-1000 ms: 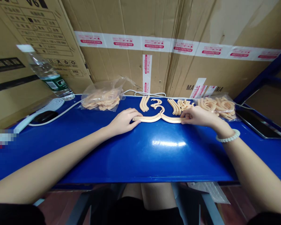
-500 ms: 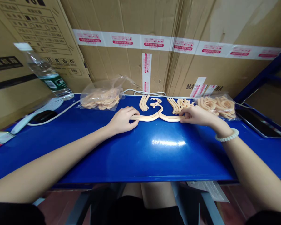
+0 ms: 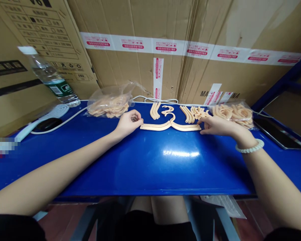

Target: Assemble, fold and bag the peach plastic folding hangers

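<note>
A beige hanger (image 3: 157, 127), made of two curved arms with a hook (image 3: 171, 117) at the middle, lies on the blue table (image 3: 140, 167). Just left of its left end is my left hand (image 3: 129, 123), fingers curled with thumb and fingertips together; whether anything small is between them is hidden. My right hand (image 3: 215, 125) is at the hanger's right end, thumb and fingers apart. Behind the hanger lie curved strips (image 3: 155, 111), loose hooks (image 3: 167, 109), more strips (image 3: 187, 114) and a pile of small beige pieces (image 3: 200, 112).
Clear bags of beige parts (image 3: 109, 104) stand at the back left and right (image 3: 232, 113). At left are a water bottle (image 3: 52, 82), a pale brush (image 3: 43, 117) and a dark mouse (image 3: 48, 124). A phone (image 3: 278, 133) lies right. Cardboard (image 3: 130, 67) backs the table.
Both hands have come off the hanger's ends, the left moving leftward and the right moving rightward. The hanger stays where it was, with both ends now uncovered.
</note>
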`<state>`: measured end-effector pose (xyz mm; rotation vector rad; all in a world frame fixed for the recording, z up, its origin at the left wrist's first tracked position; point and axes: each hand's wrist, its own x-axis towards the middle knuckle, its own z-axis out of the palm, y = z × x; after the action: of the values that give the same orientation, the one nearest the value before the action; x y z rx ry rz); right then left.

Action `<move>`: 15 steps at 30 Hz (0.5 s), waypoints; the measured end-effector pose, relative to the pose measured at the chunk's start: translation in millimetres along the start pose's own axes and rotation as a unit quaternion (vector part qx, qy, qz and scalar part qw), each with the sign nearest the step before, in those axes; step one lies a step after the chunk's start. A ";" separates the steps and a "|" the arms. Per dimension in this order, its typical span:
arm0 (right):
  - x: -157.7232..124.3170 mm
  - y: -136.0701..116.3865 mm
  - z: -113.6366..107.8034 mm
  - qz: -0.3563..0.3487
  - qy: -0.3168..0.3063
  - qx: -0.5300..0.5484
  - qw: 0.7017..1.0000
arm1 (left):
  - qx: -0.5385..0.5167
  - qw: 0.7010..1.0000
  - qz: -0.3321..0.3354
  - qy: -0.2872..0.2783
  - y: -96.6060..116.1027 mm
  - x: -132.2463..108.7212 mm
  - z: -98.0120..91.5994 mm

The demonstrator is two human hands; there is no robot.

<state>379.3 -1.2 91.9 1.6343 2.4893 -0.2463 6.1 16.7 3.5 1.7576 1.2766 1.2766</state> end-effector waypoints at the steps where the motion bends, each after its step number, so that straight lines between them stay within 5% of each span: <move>1: 0.0 -0.3 -0.1 0.002 -0.002 0.000 1.000 | -0.011 1.000 -0.010 0.001 0.1 0.3 -0.3; 15: -1.3 -0.9 0.7 -0.008 0.000 -0.003 1.000 | -0.011 0.999 -0.043 -0.004 9.2 -1.3 -0.4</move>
<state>379.0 -2.9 91.6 1.6126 2.5024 -0.2403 8.7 12.2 11.1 1.6733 1.3137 1.2302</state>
